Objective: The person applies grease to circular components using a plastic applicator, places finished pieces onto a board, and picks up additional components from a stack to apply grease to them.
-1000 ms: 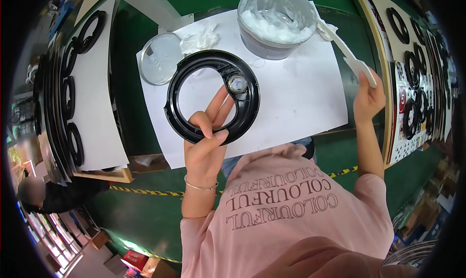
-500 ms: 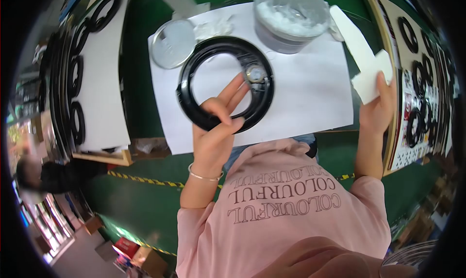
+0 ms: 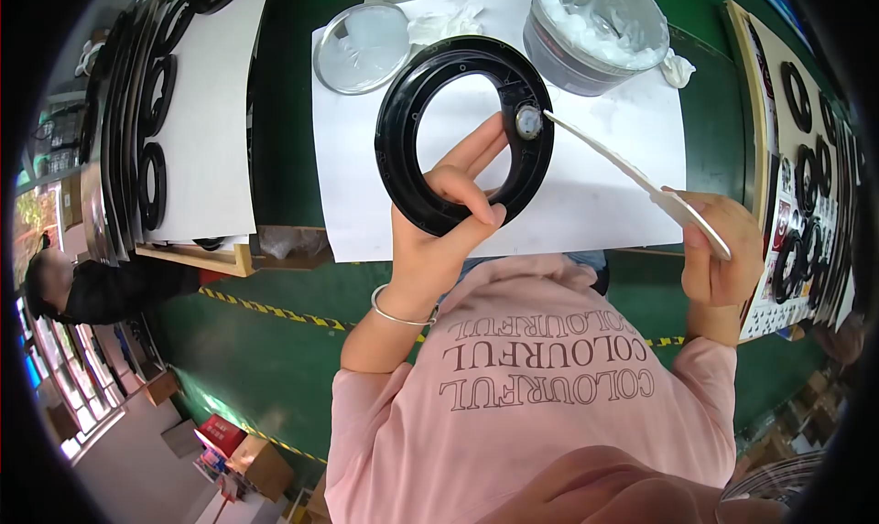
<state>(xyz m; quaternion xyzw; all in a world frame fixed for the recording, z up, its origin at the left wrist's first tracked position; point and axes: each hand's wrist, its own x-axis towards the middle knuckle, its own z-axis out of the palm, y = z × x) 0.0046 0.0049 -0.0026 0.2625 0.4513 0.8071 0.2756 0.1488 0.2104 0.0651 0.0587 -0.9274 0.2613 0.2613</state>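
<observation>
My left hand (image 3: 430, 215) grips a glossy black ring (image 3: 400, 130) by its lower rim, thumb in front and fingers through the middle. On the ring's right side sits a small round metallic part (image 3: 528, 121) with whitish stuff on it. My right hand (image 3: 723, 254) is closed on the wide end of a flat white spatula (image 3: 632, 169). The spatula's narrow tip is at the ring's edge, right beside the round part; whether it touches cannot be made out. Beyond the ring stands a clear tub (image 3: 586, 71) of white grease-like paste.
A white sheet (image 3: 623, 217) covers the green table. On it lie a round clear lid (image 3: 362, 48) and crumpled tissue (image 3: 446, 25). Boards with several black rings stand left (image 3: 206, 140) and right (image 3: 769, 85). Another person (image 3: 110, 291) is at far left.
My right hand has turned the spatula so its tip now points left, at the round part on the ring. The whole view has shifted, with the ring now higher and further right.
</observation>
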